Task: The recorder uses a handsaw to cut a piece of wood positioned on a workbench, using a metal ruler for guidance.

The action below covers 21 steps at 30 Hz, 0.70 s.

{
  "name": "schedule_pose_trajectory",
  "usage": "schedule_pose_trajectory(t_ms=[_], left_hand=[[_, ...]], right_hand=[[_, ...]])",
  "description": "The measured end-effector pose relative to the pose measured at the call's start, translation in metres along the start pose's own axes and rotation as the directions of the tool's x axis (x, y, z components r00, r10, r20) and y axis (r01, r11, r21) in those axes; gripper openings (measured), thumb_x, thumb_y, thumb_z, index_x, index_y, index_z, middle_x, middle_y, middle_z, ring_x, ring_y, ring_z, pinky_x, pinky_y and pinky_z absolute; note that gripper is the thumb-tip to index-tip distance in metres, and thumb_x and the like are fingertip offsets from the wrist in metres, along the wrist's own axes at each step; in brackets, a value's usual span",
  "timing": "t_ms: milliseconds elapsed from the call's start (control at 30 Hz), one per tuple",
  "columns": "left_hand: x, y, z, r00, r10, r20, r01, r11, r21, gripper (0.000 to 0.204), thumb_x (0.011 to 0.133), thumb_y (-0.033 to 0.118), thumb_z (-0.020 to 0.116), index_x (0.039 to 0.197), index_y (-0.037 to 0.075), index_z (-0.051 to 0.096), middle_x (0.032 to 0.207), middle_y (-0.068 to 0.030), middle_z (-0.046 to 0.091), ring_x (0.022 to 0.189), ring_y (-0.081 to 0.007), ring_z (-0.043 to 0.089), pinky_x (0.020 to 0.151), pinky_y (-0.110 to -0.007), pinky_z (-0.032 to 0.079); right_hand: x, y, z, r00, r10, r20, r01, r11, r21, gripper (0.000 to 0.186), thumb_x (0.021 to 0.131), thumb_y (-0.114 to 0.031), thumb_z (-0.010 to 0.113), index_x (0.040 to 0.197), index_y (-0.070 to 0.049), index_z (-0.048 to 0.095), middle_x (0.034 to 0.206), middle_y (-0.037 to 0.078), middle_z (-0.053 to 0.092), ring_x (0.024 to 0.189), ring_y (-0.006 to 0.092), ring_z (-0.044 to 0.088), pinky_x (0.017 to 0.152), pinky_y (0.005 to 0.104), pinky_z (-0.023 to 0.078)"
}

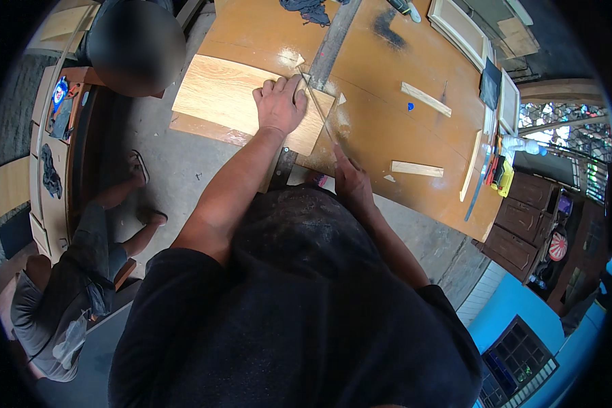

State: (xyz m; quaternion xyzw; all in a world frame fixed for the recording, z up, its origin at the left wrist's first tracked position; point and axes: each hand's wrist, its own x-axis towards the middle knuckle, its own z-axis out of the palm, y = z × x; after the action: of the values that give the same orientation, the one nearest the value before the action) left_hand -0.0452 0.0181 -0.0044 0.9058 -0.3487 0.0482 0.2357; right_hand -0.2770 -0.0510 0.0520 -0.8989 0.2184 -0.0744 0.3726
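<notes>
A pale wood-grain board (211,88) lies on the orange-brown worktable (367,81). My left hand (279,105) bears down on the board near its far right corner, fingers bent and holding it. My right hand (352,180) grips a long, thin saw-like tool (319,112), whose blade runs diagonally along that corner, close beside my left fingertips. Pale dust and small triangular offcuts (341,99) lie around the blade.
Wood strips (425,98), pale frames (455,27) and several tools (502,177) lie on the right of the table. Dark cloth (306,10) is at the back. A person (54,319) is at the lower left beside a cabinet (58,177). Dark wooden doors (523,217) stand at right.
</notes>
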Motion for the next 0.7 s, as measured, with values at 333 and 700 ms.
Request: schedule_pose_trajectory(t_ms=[333,700], left_hand=[[0.0,0.001,-0.001,0.999,0.007,0.032,-0.008,1.0,0.012,0.042,0.087,0.037,0.053,0.124,0.019,0.064,0.107,-0.0043,0.063,0.103,-0.0268,0.052,0.091,-0.046,0.033],[-0.001,0.003,-0.002,0.999,0.029,0.037,-0.03,0.999,0.017,0.042,0.087,0.04,0.053,0.124,0.024,0.065,0.105,-0.003,0.062,0.103,-0.0256,0.051,0.093,-0.045,0.033]], right_hand=[[0.043,0.0,0.01,0.999,-0.05,0.004,0.05,0.999,0.0,0.051,0.092,-0.007,0.054,0.143,-0.01,0.048,0.101,0.034,0.063,0.089,0.0472,0.065,0.08,0.0507,0.052],[0.035,0.0,0.005,0.999,0.05,-0.008,-0.05,0.999,0.013,0.046,0.095,-0.006,0.052,0.141,-0.007,0.052,0.118,0.031,0.063,0.111,0.047,0.06,0.1,0.0475,0.046]])
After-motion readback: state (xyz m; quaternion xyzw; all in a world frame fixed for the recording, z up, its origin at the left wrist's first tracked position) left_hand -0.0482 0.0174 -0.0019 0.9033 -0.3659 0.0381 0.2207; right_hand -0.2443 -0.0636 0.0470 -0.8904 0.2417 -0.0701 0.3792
